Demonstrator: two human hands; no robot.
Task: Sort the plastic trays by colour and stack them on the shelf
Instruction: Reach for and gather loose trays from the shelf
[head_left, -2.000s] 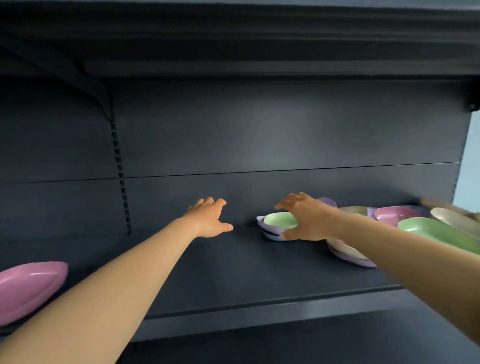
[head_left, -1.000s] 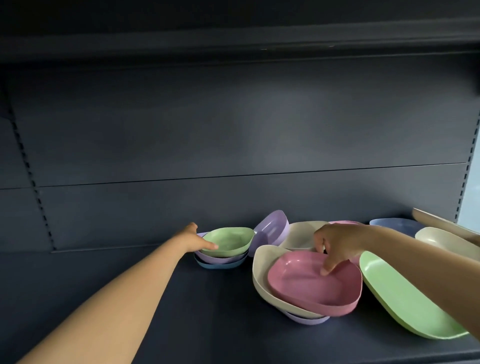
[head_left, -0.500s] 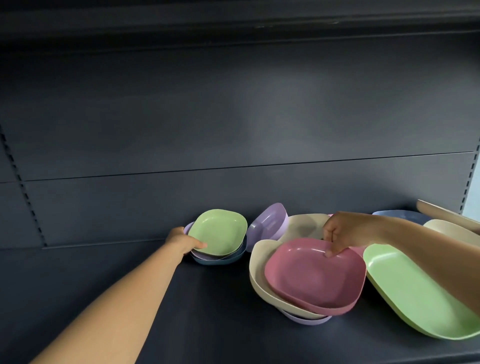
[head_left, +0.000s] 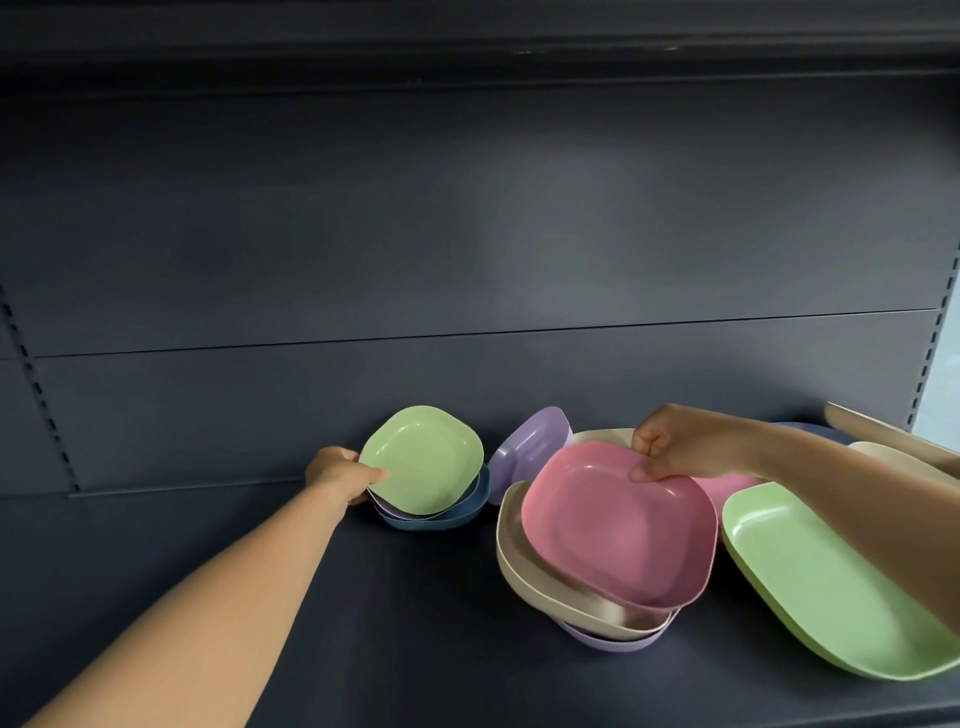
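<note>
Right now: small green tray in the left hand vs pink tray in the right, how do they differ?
The small green tray looks smaller than the pink tray. Green tilts up off a lilac-and-blue stack; pink tilts over a beige tray. The left hand grips green's left rim; the right hand pinches pink's far rim. Both are rounded-square and shallow.

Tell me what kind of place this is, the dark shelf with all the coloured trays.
Probably a shop or stockroom shelving bay. The dark metal shelf has a panelled back wall and slotted uprights for adjustable brackets, and it holds many plastic trays of one design, such as the pink tray and the small green tray.
</note>
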